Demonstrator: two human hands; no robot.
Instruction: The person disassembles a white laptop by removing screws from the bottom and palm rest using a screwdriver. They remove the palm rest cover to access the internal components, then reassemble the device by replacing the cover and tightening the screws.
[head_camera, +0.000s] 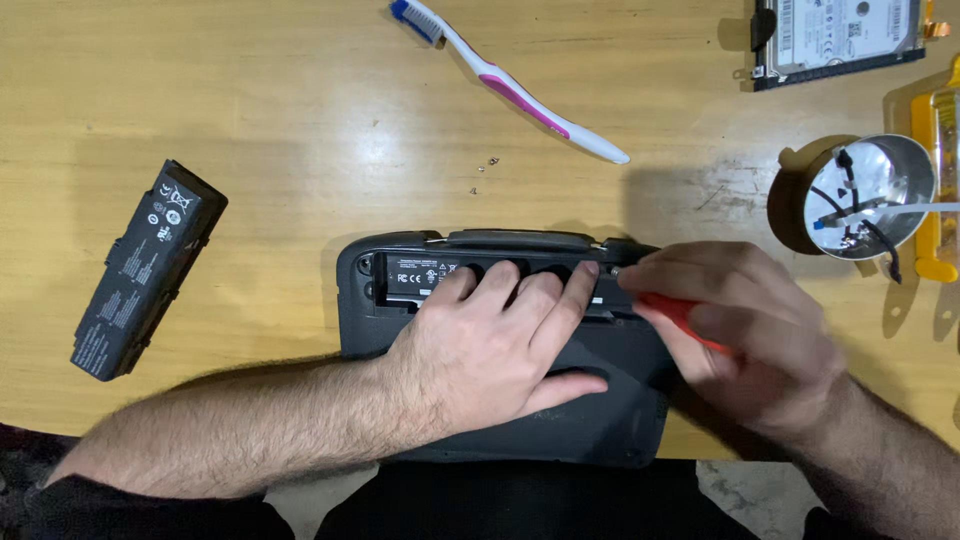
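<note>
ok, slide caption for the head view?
Left hand steadies upturned laptop; right hand holds red-handled screwdriver at its edge.

Your wooden table carries a dark laptop, a black battery, a toothbrush, a hard drive and two tiny screws.

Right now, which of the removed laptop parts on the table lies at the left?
The black battery pack, alone at the table's left; the silver hard drive sits at the top right corner.

Your dark grey laptop lies underside up at the worktop's near edge, battery bay open, with your red-handled screwdriver at its right corner.
</note>
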